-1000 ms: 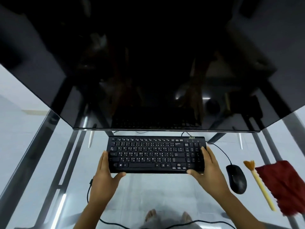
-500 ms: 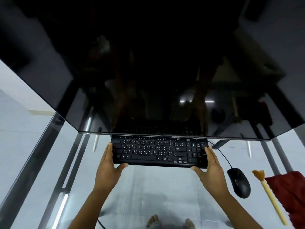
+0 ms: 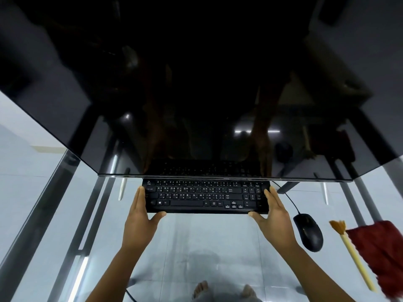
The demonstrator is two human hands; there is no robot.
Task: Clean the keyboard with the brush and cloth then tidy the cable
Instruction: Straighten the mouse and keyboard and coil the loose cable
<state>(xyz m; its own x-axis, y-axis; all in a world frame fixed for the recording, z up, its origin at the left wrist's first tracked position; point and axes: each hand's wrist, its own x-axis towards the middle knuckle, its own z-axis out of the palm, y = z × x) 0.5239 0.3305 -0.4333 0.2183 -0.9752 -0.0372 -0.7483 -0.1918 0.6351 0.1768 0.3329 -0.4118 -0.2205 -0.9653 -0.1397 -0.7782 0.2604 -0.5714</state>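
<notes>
A black keyboard (image 3: pixel 205 196) lies on the glass desk, its back rows tucked under the lower edge of a big dark monitor (image 3: pixel 196 94). My left hand (image 3: pixel 140 219) holds the keyboard's left end, thumb on the front edge. At the right end, my right hand (image 3: pixel 273 216) grips it the same way. A yellow-handled brush (image 3: pixel 351 251) with orange bristles lies at the far right beside a dark red cloth (image 3: pixel 383 256). A thin black cable (image 3: pixel 289 198) runs from behind the keyboard's right corner.
A black mouse (image 3: pixel 308 232) sits just right of my right hand. The desk is clear glass (image 3: pixel 207 247) on grey metal legs (image 3: pixel 37 216); bare feet and a tiled floor show through it.
Both hands have pushed the keyboard away from me, so its top rows now sit under the monitor's edge. The view has shifted down, and the brush and cloth appear lower right.
</notes>
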